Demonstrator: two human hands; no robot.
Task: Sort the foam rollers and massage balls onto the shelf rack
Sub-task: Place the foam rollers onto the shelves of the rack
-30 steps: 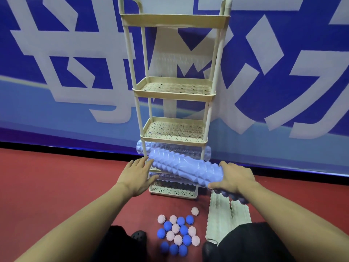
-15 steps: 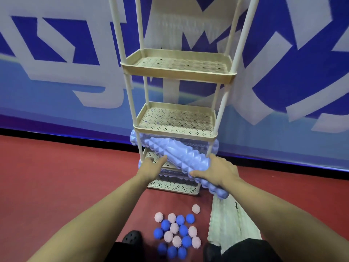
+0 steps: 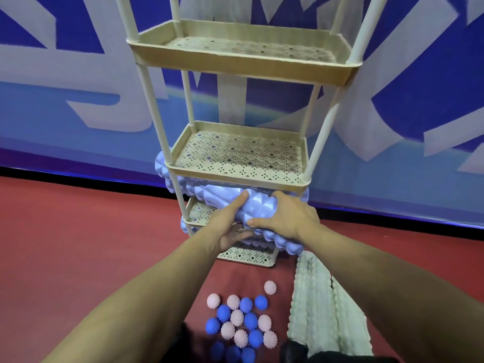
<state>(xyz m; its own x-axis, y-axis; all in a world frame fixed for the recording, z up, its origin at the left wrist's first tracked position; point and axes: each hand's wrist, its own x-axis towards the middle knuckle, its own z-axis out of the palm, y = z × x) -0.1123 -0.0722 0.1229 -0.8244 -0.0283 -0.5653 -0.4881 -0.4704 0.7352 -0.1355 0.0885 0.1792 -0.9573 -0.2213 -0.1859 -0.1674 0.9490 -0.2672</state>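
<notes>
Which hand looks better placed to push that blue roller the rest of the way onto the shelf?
Probably the right hand: it grips the blue roller from above near its outer end. The left hand only supports underneath.

red floor (image 3: 78,244), blue-white banner wall (image 3: 65,100)

Single head-worn view, forward and down, close to the shelf rack (image 3: 237,176) (lower tiers only).
</notes>
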